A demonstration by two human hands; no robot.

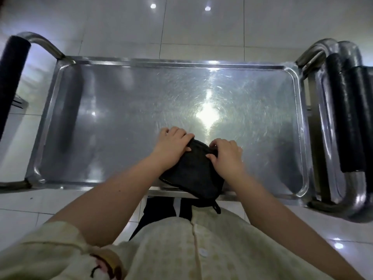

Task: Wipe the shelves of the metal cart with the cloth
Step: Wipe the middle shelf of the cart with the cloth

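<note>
Cream shirt (181,249) lowest in view | cloth (191,174) mid near edge of top shelf (131,118), overhanging rim | left hand (173,144), right hand (226,156) both gripping its far end | suggest: bunch into flat pad; press firmly; overlapping strokes edge to edge; corners last

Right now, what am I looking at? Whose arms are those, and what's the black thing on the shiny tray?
No machine here, just a person. The camera sits on their head and looks down, so you see their own arms. The shiny tray is the top shelf of a metal cart with black-padded handles, standing on a tiled floor. The black thing is a cloth for wiping. It lies at the shelf's near edge and hangs slightly over it. The left hand and right hand both grip its far end.
</note>
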